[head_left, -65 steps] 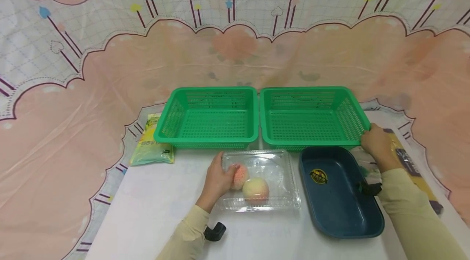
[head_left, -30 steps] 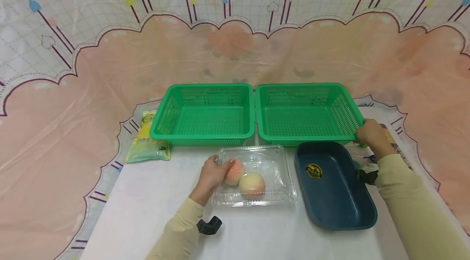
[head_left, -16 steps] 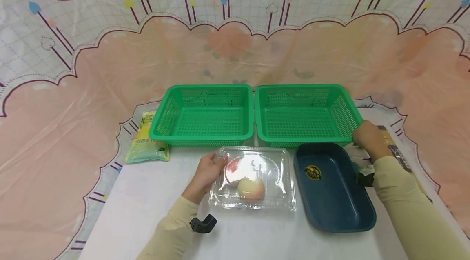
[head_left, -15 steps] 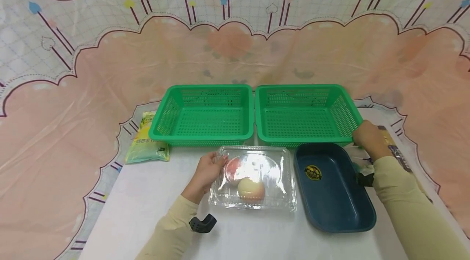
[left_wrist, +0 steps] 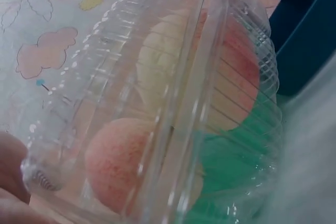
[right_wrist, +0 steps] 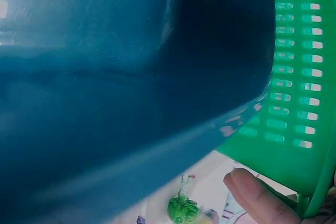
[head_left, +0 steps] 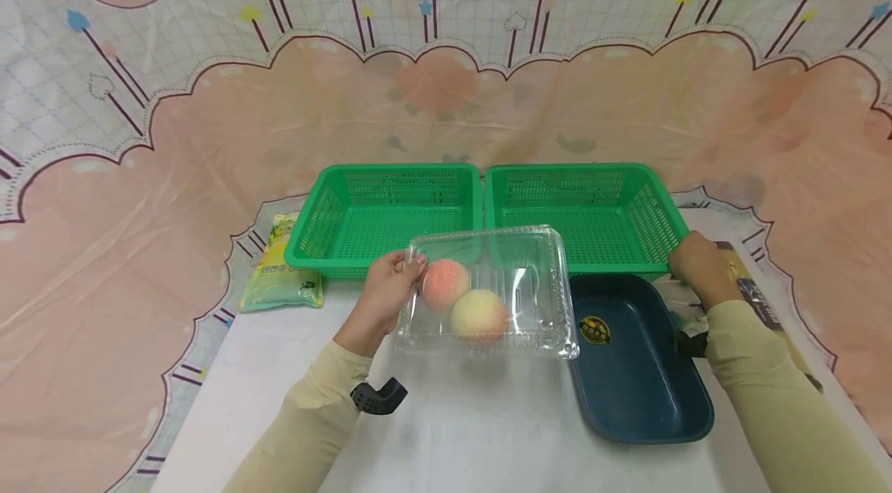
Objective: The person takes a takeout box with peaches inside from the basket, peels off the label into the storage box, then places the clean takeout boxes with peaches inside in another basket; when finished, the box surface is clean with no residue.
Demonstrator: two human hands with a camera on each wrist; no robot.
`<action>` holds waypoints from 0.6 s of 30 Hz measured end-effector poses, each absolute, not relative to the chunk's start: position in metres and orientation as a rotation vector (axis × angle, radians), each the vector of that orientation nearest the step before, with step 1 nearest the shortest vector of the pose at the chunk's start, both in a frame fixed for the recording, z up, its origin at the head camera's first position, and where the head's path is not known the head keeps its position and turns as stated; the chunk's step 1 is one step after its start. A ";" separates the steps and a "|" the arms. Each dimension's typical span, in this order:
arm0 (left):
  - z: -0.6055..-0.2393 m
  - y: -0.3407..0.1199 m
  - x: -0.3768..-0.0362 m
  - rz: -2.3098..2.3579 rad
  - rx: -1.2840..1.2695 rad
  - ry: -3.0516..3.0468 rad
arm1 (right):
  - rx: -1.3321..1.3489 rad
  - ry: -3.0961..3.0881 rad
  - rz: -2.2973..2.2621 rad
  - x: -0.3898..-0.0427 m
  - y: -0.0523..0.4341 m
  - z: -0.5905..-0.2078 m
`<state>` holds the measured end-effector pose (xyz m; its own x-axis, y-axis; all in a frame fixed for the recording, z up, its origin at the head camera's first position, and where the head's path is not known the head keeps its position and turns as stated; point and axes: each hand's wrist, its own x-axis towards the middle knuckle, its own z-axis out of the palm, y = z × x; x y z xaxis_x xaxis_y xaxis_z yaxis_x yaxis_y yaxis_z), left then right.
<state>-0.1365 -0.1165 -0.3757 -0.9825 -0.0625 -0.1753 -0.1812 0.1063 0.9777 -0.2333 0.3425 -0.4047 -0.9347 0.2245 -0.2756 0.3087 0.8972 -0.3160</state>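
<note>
The white desk (head_left: 460, 431) carries two green baskets (head_left: 382, 218) (head_left: 581, 214) side by side at the back, a dark blue tray (head_left: 637, 377) before the right one, and a yellow-green packet (head_left: 282, 276) at the left.

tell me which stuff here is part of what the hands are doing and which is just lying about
In hand:
- clear clamshell box with two peaches, gripped at its left edge by the left hand
- right green basket, its near right corner held by the right hand

Lying about:
- left green basket
- dark blue tray
- yellow-green packet
- printed packet under the right arm
</note>
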 end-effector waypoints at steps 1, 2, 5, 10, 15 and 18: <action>-0.372 -0.115 -0.139 2.033 -0.256 2.277 | 0.405 2.834 -0.532 -0.233 0.342 -0.405; -0.369 -0.113 -0.142 2.045 -0.260 2.274 | 0.406 2.839 -0.536 -0.233 0.342 -0.405; -0.359 -0.107 -0.150 2.049 -0.264 2.286 | 0.414 2.844 -0.534 -0.233 0.342 -0.406; -0.347 -0.095 -0.165 2.043 -0.293 2.291 | 0.402 2.853 -0.545 -0.231 0.342 -0.405; -0.343 -0.080 -0.182 2.051 -0.333 2.325 | 0.384 2.875 -0.574 -0.228 0.341 -0.404; -0.342 -0.070 -0.191 2.070 -0.340 2.345 | 0.395 2.883 -0.580 -0.227 0.340 -0.402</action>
